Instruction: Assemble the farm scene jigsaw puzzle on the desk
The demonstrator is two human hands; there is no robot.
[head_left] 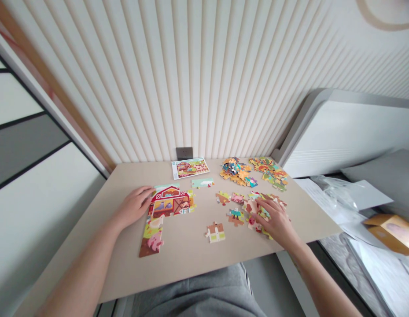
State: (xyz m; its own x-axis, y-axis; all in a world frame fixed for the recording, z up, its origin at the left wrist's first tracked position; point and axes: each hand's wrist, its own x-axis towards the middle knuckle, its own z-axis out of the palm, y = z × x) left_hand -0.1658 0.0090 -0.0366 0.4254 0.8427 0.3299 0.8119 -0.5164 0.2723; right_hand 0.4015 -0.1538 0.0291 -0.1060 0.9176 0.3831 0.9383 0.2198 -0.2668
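My left hand (133, 206) lies on the tabletop, its fingertips at the left edge of a partly joined farm jigsaw puzzle (169, 203) with a red barn. A strip of joined pieces with a pig (153, 237) runs toward me from it. My right hand (273, 218) rests with spread fingers on a loose cluster of puzzle pieces (253, 211); whether it grips one is hidden. A separate joined piece group (215, 232) lies between my hands. Two heaped piles of pieces (235, 172) stand at the far side, beside a small farm picture card (190, 168).
The beige tabletop (184, 259) meets a ribbed white wall (191, 79) with a wall socket (184, 153). Right of the table are a white padded panel (346, 136), a plastic bag (336, 193) and a cardboard box (392, 233). My grey trousers (194, 299) show below the near edge.
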